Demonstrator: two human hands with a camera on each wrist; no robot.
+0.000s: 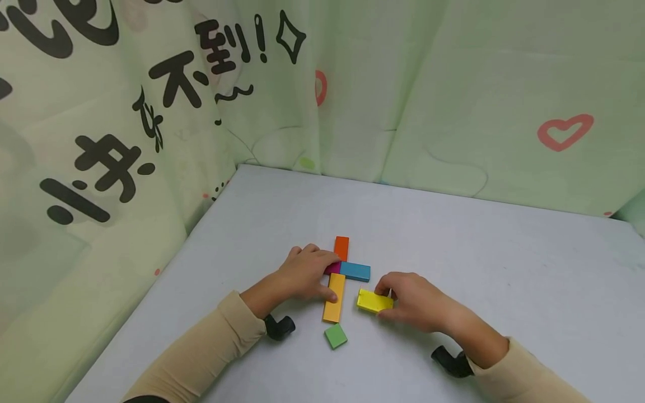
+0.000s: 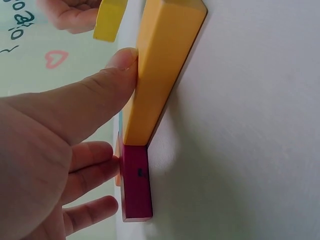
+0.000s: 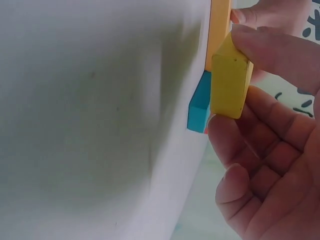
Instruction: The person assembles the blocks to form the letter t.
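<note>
My right hand [image 1: 420,302] pinches a yellow block [image 1: 375,301] between thumb and fingers, just right of the laid blocks. In the right wrist view the yellow block [image 3: 229,82] appears raised off the table. My left hand [image 1: 305,272] lies over the arrangement, its thumb touching the side of the yellow-orange block [image 1: 334,298]. Its other fingers extend toward the magenta block [image 2: 137,182], partly hidden in the head view. A blue block [image 1: 355,272] adjoins the magenta one on the right. An orange-red block [image 1: 341,248] stretches away behind them.
A small green block [image 1: 335,336] lies on the white table [image 1: 433,235], nearer than the yellow-orange block. Black wrist-worn pieces show below each sleeve cuff. A pale green printed curtain [image 1: 453,101] hangs along the table's back and left edges.
</note>
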